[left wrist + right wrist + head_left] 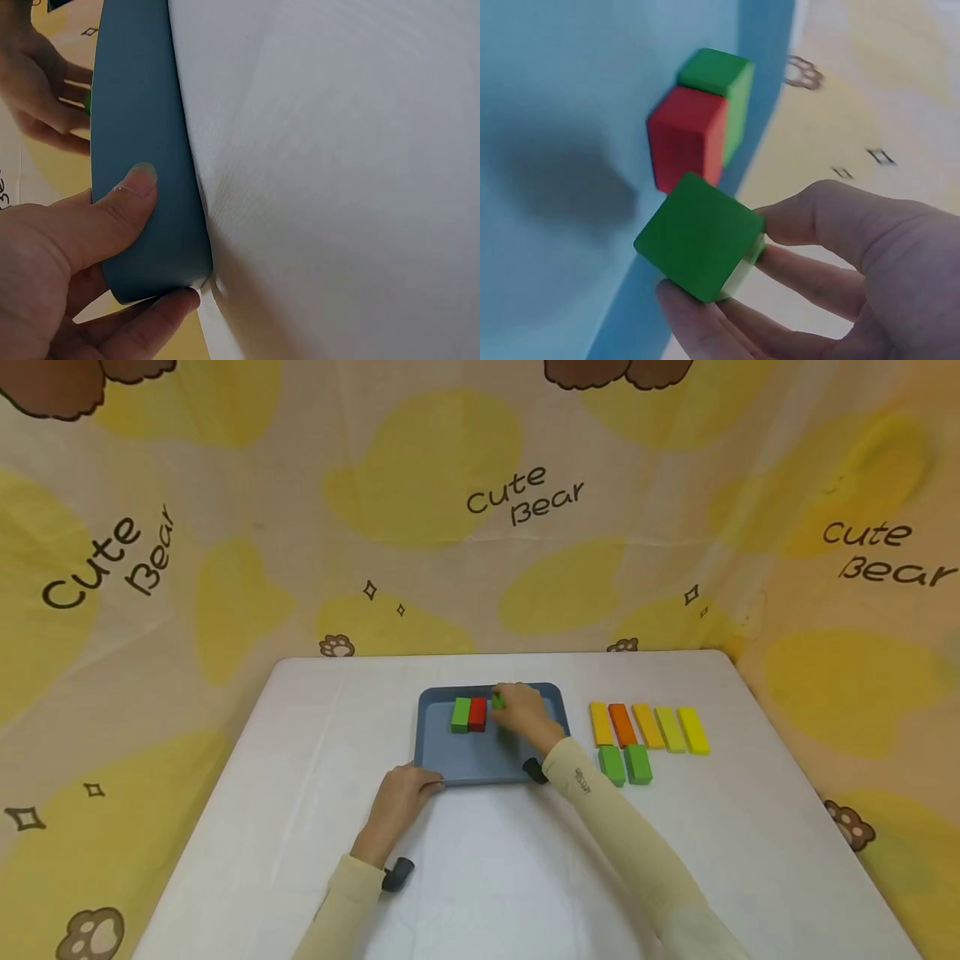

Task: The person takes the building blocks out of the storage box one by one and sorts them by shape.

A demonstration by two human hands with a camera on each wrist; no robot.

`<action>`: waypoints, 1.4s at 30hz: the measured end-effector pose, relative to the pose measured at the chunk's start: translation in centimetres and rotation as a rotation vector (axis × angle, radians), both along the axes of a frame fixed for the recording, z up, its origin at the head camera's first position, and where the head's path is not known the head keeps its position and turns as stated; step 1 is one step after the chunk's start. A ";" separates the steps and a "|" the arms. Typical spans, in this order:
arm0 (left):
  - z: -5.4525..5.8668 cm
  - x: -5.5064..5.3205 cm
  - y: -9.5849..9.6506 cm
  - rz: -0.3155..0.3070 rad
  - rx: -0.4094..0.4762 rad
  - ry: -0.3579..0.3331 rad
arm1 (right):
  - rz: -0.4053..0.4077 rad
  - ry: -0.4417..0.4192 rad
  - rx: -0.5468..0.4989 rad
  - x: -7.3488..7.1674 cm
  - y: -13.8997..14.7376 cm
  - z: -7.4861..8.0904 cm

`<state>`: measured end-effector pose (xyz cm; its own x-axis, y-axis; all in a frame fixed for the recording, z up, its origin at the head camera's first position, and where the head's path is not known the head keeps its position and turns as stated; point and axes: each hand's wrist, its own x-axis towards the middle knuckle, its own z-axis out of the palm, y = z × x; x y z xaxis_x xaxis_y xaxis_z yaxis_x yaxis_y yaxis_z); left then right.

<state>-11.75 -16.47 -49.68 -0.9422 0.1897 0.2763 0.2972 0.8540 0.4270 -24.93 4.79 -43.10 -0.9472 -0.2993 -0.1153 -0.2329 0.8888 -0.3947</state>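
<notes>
A blue-grey tray [480, 762] lies on the white table. My left hand [401, 795] grips its near left corner; in the left wrist view the thumb [131, 202] lies against the tray wall [150, 97] and the fingers curl round the corner. Over the tray's far right part, my right hand [527, 714] pinches a green block [697, 236] between thumb and fingers, its square end facing the right wrist camera. Just left of that block, a red block [477, 715] and another green block [461, 716] sit side by side in the tray, touching.
Right of the tray, a row of long blocks includes an orange one [622, 725] and a yellow one [693, 731]. Nearer me, two green blocks [612, 766] [638, 765] lie below that row. A patterned cloth [420, 568] hangs behind the table.
</notes>
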 end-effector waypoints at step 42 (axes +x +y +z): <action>0.3 0.1 -0.1 -0.013 -0.021 0.009 | -0.306 -0.085 0.011 7.9 22.6 -2.1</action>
